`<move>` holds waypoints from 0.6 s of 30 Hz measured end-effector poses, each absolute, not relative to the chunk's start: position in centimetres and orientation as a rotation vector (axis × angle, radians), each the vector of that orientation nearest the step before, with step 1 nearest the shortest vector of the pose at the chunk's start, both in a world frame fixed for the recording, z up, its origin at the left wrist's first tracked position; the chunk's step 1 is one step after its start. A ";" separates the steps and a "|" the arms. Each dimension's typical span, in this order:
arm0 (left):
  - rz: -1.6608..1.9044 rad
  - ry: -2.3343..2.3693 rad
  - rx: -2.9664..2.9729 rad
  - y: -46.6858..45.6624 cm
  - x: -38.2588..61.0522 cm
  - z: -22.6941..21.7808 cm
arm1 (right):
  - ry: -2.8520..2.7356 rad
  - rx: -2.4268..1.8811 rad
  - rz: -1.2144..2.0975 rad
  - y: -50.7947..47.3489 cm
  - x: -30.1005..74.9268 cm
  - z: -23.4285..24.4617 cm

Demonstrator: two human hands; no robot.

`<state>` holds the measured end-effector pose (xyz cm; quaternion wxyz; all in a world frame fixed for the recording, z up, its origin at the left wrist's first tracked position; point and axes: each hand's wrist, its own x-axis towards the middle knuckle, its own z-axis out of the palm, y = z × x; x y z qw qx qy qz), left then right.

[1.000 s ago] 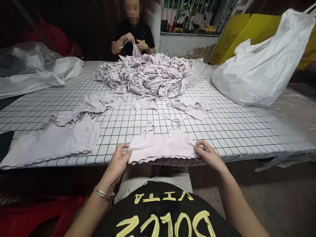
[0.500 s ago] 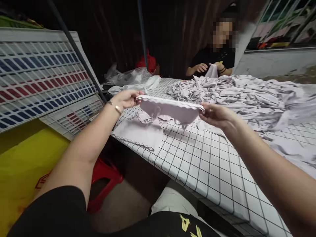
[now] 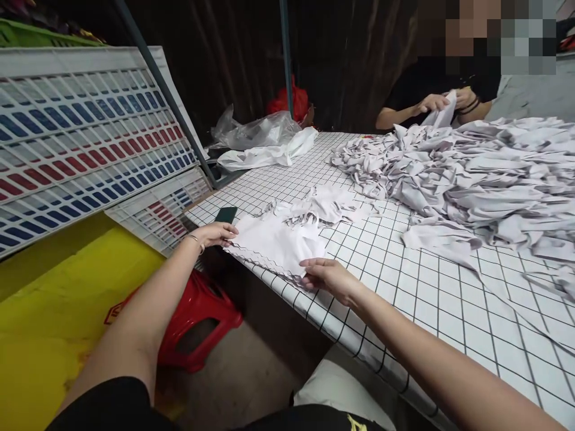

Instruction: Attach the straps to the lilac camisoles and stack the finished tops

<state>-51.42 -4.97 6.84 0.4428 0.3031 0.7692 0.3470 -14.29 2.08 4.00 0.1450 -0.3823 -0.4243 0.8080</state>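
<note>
A thin pale lilac fabric piece [image 3: 278, 242] with a wavy edge lies over similar pieces at the near edge of the table, in the head view. My left hand [image 3: 218, 234] pinches its left corner. At the right corner, the thumb and fingers of my right hand [image 3: 327, 276] are closed on the same fabric piece. Behind it, crumpled strips of the same cloth [image 3: 332, 203] rest on the table. A small dark green flat object [image 3: 226, 215] sits just beyond my left hand.
A large heap of pale cloth [image 3: 471, 173] covers the table's right side. Across the table [image 3: 372, 269], a person [image 3: 442, 90] handles a cloth piece. Clear plastic bags [image 3: 260, 134] lie at the back. White crates [image 3: 90, 131] stand left, above a red stool [image 3: 202, 323].
Both my hands have come down and nearer, bringing the stretched fabric piece from the air onto the pieces at the table edge. The dark green object has come into sight. My view has shifted.
</note>
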 end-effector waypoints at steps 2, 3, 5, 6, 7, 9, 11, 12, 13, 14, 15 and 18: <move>0.841 1.920 0.758 -5.4 -51.5 6.3 | -1.226 -1.100 2.288 1.7 -13.9 3.5; 0.834 1.931 0.768 -5.4 -51.5 6.3 | -1.229 -1.085 2.267 1.7 -13.8 3.4; 0.804 1.970 0.795 -5.6 -51.4 6.3 | -1.244 -1.060 2.236 1.6 -13.8 3.2; 0.776 1.999 0.809 -5.7 -51.3 6.3 | -1.259 -1.065 2.229 1.5 -13.8 3.1; 0.744 2.037 0.825 -5.9 -51.2 6.3 | -1.278 -1.078 2.228 1.4 -13.8 3.0; 0.681 2.140 0.874 -6.0 -50.9 6.3 | -1.332 -1.106 2.229 1.1 -13.9 2.7; 0.658 2.256 0.966 -5.4 -50.4 6.6 | -1.417 -1.093 2.197 1.0 -13.5 2.5; 0.668 2.304 1.028 -4.5 -49.9 6.9 | -1.473 -1.075 2.161 1.1 -13.2 2.4; 0.691 2.337 1.094 -3.3 -49.1 7.3 | -1.538 -1.058 2.111 1.3 -12.7 2.4; 0.723 2.350 1.173 -1.6 -48.0 7.7 | -1.596 -1.052 2.054 1.7 -12.0 2.3; 0.754 2.343 1.269 0.5 -46.5 8.1 | -1.636 -1.057 2.001 2.2 -11.1 2.3; 0.776 2.226 1.589 8.2 -40.2 8.6 | -1.608 -1.133 1.890 4.1 -7.9 2.3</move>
